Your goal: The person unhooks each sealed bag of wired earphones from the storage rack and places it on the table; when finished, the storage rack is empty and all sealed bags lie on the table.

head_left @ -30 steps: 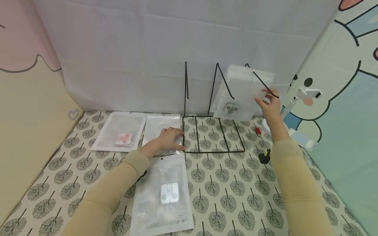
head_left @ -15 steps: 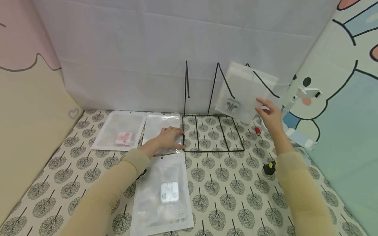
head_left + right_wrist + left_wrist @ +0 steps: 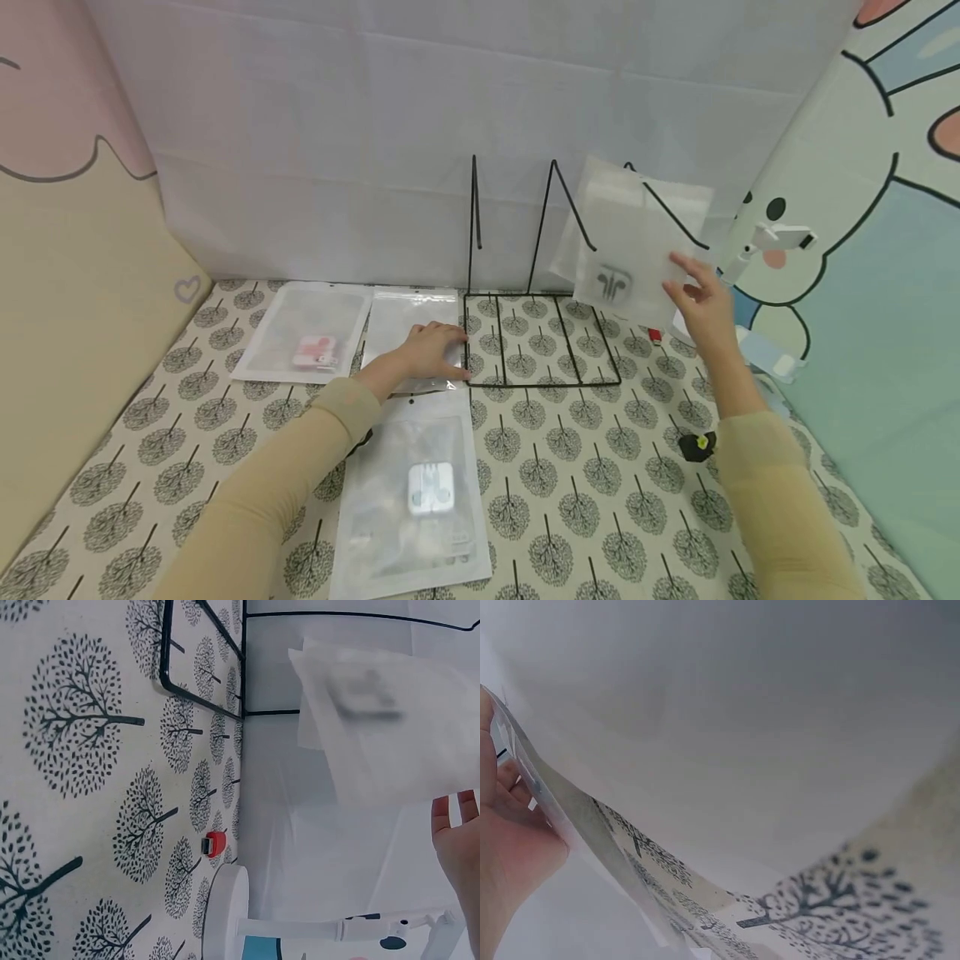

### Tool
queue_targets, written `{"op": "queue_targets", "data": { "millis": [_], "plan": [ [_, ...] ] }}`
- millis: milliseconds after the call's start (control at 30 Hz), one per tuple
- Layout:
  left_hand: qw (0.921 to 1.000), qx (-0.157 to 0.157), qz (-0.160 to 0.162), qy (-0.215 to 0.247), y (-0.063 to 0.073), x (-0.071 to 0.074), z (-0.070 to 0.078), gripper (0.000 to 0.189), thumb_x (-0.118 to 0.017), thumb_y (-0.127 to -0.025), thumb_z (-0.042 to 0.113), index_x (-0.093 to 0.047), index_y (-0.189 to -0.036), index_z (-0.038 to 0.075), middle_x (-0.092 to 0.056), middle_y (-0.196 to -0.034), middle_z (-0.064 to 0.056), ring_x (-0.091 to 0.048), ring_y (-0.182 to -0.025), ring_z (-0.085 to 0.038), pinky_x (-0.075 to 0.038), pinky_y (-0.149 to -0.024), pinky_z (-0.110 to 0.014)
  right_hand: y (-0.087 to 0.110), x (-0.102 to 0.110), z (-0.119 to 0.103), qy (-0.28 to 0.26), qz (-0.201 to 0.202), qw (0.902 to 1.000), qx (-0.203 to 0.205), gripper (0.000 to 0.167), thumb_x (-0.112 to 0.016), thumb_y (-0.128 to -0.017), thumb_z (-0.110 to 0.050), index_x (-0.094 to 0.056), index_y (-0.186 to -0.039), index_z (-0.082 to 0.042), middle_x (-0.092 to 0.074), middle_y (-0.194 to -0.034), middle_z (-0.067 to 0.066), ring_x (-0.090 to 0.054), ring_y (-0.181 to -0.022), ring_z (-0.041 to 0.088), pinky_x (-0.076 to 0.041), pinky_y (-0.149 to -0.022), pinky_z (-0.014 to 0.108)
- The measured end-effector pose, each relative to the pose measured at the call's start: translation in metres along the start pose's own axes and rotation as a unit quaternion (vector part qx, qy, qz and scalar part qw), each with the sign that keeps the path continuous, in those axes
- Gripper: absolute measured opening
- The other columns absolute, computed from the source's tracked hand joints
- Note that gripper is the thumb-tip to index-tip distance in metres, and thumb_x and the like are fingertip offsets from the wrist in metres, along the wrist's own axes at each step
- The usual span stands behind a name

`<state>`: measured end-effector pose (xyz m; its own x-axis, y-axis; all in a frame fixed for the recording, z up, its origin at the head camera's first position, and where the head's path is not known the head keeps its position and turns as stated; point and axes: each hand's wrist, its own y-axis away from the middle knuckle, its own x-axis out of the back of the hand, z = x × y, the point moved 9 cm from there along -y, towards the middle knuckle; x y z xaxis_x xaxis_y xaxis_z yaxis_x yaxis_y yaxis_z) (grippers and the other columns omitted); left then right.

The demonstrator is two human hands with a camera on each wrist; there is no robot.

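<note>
In the head view, my right hand [image 3: 705, 304] pinches the right edge of a frosted pouch [image 3: 637, 258], which hangs tilted on the right prong of a black wire rack [image 3: 543, 387]. Dark earphones show through its lower part. Another frosted pouch hangs partly hidden behind it. From the right wrist view, two fingertips meet the pouch [image 3: 405, 742] at its edge; the thumb is out of sight there. My left hand [image 3: 431, 352] lies over a clear zip bag [image 3: 408, 308], thumb and fingers spread, tips at the rack's left base wire.
On the patterned cloth lie a frosted pouch with a pink case [image 3: 273, 329] at left and one with white earphones [image 3: 390, 533] in front. A red USB stick [image 3: 215, 844] and a white phone stand [image 3: 742, 258] are at right. A white sheet [image 3: 300, 167] hangs behind.
My right hand has moved right and toward me, with the front pouch swinging that way and parting from the one behind. The left hand has stayed put.
</note>
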<state>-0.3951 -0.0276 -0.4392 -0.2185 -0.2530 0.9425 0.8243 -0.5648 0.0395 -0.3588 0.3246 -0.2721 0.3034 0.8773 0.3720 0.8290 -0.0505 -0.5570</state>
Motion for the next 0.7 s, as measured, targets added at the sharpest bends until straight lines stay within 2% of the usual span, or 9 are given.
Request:
{"op": "queue_targets", "data": {
  "millis": [133, 167, 300, 400, 600, 700],
  "plan": [
    [0.9998, -0.003, -0.003, -0.017, -0.002, 0.0, 0.0, 0.08, -0.065, -0.077, 0.062, -0.045, -0.139, 0.015, -0.039, -0.148, -0.007, -0.033, -0.135, -0.03, -0.025, -0.109, -0.055, 0.0, 0.009, -0.004, -0.033, 0.02, 0.9993, 0.003, 0.045, -0.063, -0.086, 0.005, -0.054, -0.129, 0.001, -0.056, -0.121, -0.005, -0.05, -0.107, 0.009, -0.044, -0.081, 0.01],
    [0.9997, -0.004, -0.003, -0.023, -0.002, 0.0, 0.001, 0.08, -0.064, -0.077, 0.062, -0.045, -0.139, 0.015, -0.038, -0.148, -0.007, -0.033, -0.135, -0.03, -0.025, -0.109, -0.055, 0.0, 0.011, -0.003, -0.037, 0.023, 0.9991, -0.001, 0.045, -0.063, -0.086, 0.004, -0.054, -0.13, -0.001, -0.056, -0.121, -0.007, -0.051, -0.108, 0.008, -0.045, -0.083, 0.011],
    [0.9993, -0.007, -0.002, -0.037, -0.002, 0.002, 0.002, 0.079, -0.064, -0.078, 0.063, -0.046, -0.138, 0.015, -0.037, -0.149, -0.008, -0.029, -0.137, -0.032, -0.021, -0.111, -0.057, -0.001, 0.02, 0.001, -0.004, 0.03, 0.9995, 0.006, 0.05, -0.067, -0.084, 0.002, -0.055, -0.132, -0.009, -0.056, -0.128, -0.006, -0.05, -0.118, 0.007, -0.039, -0.104, 0.021],
    [0.999, -0.009, -0.002, -0.044, -0.001, 0.003, 0.002, 0.078, -0.064, -0.077, 0.063, -0.047, -0.138, 0.015, -0.034, -0.15, -0.008, -0.024, -0.139, -0.033, -0.016, -0.112, -0.058, -0.001, 0.028, 0.0, 0.047, 0.036, 0.9978, 0.029, 0.053, -0.069, -0.081, 0.002, -0.056, -0.131, -0.013, -0.055, -0.131, -0.003, -0.047, -0.122, 0.004, -0.032, -0.112, 0.03],
    [0.9983, -0.016, -0.004, -0.056, -0.004, 0.004, 0.001, 0.083, -0.063, -0.075, 0.067, -0.046, -0.139, 0.016, -0.033, -0.151, -0.007, -0.02, -0.141, -0.033, -0.014, -0.114, -0.057, 0.002, 0.041, -0.015, 0.148, 0.051, 0.986, 0.059, 0.057, -0.073, -0.078, 0.0, -0.059, -0.13, -0.02, -0.055, -0.133, -0.003, -0.045, -0.117, -0.004, -0.038, -0.103, 0.019],
    [0.9975, -0.015, -0.008, -0.069, -0.005, 0.003, -0.002, 0.091, -0.062, -0.073, 0.07, -0.04, -0.143, 0.016, -0.032, -0.152, -0.007, -0.019, -0.142, -0.033, -0.014, -0.114, -0.057, 0.004, 0.044, -0.021, 0.162, 0.049, 0.9834, 0.066, 0.06, -0.074, -0.077, 0.001, -0.058, -0.13, -0.021, -0.054, -0.135, -0.001, -0.045, -0.116, -0.006, -0.04, -0.097, 0.012]
  ]
}}
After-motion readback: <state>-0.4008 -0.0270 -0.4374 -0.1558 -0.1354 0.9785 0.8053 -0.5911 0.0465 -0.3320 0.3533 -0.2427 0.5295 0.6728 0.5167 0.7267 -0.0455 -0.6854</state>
